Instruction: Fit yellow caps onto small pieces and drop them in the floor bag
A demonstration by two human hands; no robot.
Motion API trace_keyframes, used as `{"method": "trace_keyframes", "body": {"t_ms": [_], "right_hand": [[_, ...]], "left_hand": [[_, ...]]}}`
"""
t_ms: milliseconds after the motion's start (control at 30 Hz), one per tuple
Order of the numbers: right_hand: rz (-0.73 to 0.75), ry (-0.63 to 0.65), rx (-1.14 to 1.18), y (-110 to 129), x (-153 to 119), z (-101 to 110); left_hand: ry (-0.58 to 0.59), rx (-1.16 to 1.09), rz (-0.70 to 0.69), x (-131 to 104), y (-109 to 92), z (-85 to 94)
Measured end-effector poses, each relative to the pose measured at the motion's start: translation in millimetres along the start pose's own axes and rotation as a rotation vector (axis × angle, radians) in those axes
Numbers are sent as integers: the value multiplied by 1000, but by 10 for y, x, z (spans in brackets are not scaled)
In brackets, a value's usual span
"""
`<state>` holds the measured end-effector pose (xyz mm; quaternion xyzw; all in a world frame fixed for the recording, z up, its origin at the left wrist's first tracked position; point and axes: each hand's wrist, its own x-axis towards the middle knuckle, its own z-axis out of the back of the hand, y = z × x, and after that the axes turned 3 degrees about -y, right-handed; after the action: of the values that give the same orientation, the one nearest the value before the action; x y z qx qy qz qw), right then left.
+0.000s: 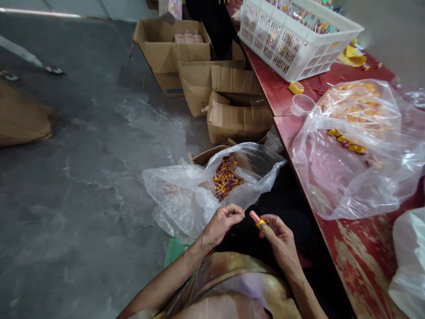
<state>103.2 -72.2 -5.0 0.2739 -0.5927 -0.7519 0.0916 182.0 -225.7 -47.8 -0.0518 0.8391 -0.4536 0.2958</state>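
the right hand (279, 232) pinches a small red and yellow tube (256, 218) above the lap. the left hand (222, 221) is curled shut beside it, maybe holding something tiny. hold the tube steady and line up gently.

Can't make out any readable text from my end. The cardboard box (170, 84) at 11 o'clock has a blue mark, way too blurry.

This is a small packing workshop. Cartons (199, 71) stand on concrete floor (83, 155). A crate (295, 35) sits on a worn table (358, 257).
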Motion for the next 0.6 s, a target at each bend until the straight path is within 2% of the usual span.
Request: {"method": "trace_keyframes", "body": {"t_ms": [67, 133, 200, 267, 333, 367, 433, 533, 600], "right_hand": [[-19, -5, -24, -14, -11, 17], [-38, -23, -59, -44, -30, 51], [-54, -41, -94, -92, -45, 94], [-62, -57, -124, -144, -49, 132], [-67, -64, -160, -178, -46, 147], [-71, -70, -181, -182, -44, 142], [-78, -89, -218, -164, -44, 110], [-92, -125, -231, -112, -55, 39], [-105, -139, -237, -96, -67, 6]], "left_hand": [[-170, 80, -33, 8, 5, 206], [-428, 155, -82, -4, 5, 581], [-715, 218, -109, -81, 7, 1099], [-974, 300, -80, -245, 38, 1656], [-1147, 380, 11, -454, 124, 2126], [-1196, 415, 68, -550, 190, 2302], [-1223, 472, 176, -682, 356, 2528], [-1156, 531, 272, -714, 613, 2642], [-1090, 556, 271, -666, 740, 2654]]}}
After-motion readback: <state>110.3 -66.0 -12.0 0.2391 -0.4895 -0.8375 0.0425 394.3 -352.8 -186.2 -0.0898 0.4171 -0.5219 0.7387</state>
